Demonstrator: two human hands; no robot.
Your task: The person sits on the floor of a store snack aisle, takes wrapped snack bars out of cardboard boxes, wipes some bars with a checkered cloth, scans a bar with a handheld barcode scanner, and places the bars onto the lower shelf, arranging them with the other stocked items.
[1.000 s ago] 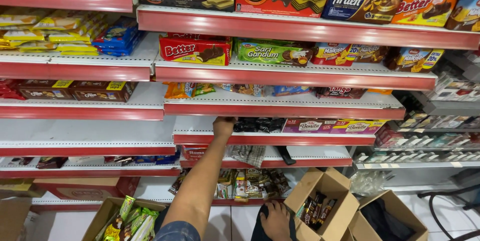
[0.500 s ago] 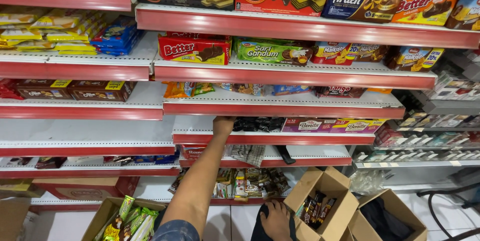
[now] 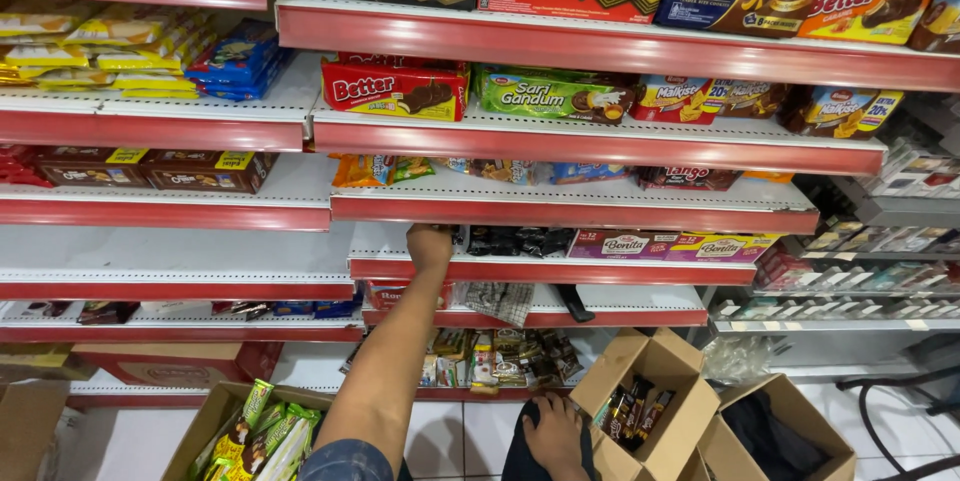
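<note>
Head view: the left hand (image 3: 431,244) stays reaching onto the red-edged shelf (image 3: 520,269), its fingers hidden, so its grip cannot be told; dark snack packets (image 3: 515,240) lie just at its 3 o'clock. Nothing has shifted since a second ago. The right hand (image 3: 553,431) rests spread at 6 o'clock, beside an open cardboard box (image 3: 640,406).

I count three open cardboard boxes on the floor: one with green snack packs (image 3: 262,433), one with dark bars (image 3: 640,403), one holding something black (image 3: 775,431). Two hands show, the left hand (image 3: 431,244) and the right hand (image 3: 556,431). One dark tool (image 3: 574,303) lies on a shelf.
</note>
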